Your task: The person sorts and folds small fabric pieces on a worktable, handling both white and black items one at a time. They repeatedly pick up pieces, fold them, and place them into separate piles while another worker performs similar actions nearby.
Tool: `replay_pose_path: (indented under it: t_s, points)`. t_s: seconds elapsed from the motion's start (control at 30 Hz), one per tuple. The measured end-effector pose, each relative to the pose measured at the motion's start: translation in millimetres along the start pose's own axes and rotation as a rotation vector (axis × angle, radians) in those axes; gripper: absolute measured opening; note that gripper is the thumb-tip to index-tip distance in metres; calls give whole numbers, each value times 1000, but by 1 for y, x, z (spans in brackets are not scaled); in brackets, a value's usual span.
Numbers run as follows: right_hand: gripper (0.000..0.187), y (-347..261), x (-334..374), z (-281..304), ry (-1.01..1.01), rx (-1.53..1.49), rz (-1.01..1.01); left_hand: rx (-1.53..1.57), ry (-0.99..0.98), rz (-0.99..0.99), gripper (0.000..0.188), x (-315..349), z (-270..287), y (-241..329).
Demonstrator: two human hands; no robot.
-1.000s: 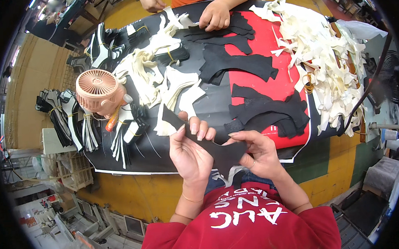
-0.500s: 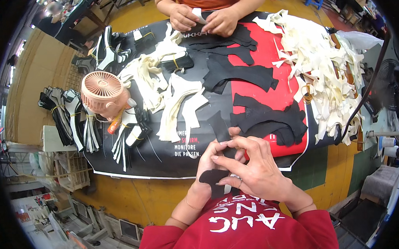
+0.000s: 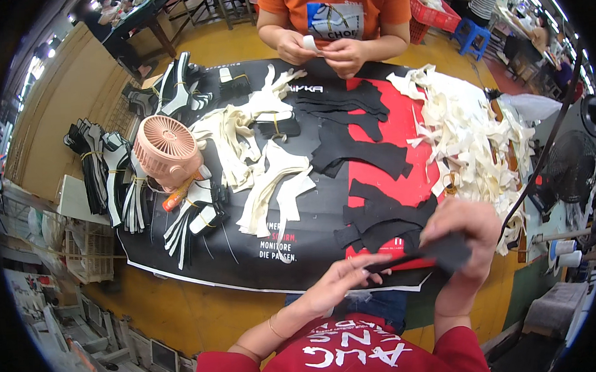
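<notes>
A black cut fabric piece (image 3: 446, 251), blurred by motion, stretches between my hands just above the near right edge of the table. My left hand (image 3: 342, 278) pinches its narrow end between thumb and fingers. At the wider end my right hand (image 3: 471, 230) is closed on it, raised higher and smeared by motion. Right beyond the hands lie black fabric pieces (image 3: 382, 212) in loose overlapping stacks. Cream fabric strips (image 3: 272, 194) are spread to the left of these.
A pink fan (image 3: 169, 148) stands at the left among tied bundles of black and white pieces (image 3: 94, 161). Cream pieces (image 3: 472, 138) heap up at the right edge. Across the table a co-worker's hands (image 3: 325, 52) hold a small white piece. An orange tube (image 3: 177, 196) lies by the fan.
My hands have moved apart, the right one up and to the right, drawing the black piece out between them. The head view has shifted, showing more of the co-worker.
</notes>
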State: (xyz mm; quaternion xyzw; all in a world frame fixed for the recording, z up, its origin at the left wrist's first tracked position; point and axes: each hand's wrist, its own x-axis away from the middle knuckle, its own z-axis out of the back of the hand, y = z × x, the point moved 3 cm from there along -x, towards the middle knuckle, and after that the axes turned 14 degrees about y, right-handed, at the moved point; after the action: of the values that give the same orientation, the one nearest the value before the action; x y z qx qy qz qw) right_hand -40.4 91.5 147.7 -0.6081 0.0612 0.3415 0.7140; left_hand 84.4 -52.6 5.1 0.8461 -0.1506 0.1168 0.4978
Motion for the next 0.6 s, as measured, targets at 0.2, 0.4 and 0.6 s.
replay_pose_path:
  t_s: [0.2,0.4,0.6]
  points:
    - [26,107,-77,-56,-227,254,-87,-251,-117,-245,37,17,-21,29]
    - [52,156,-35,-75,31,829,128,-445,-176,-549,45,34,-35,86]
    - [47,102,48,-39,-33,856,64,-550,-340,-684,48,23,-62,110]
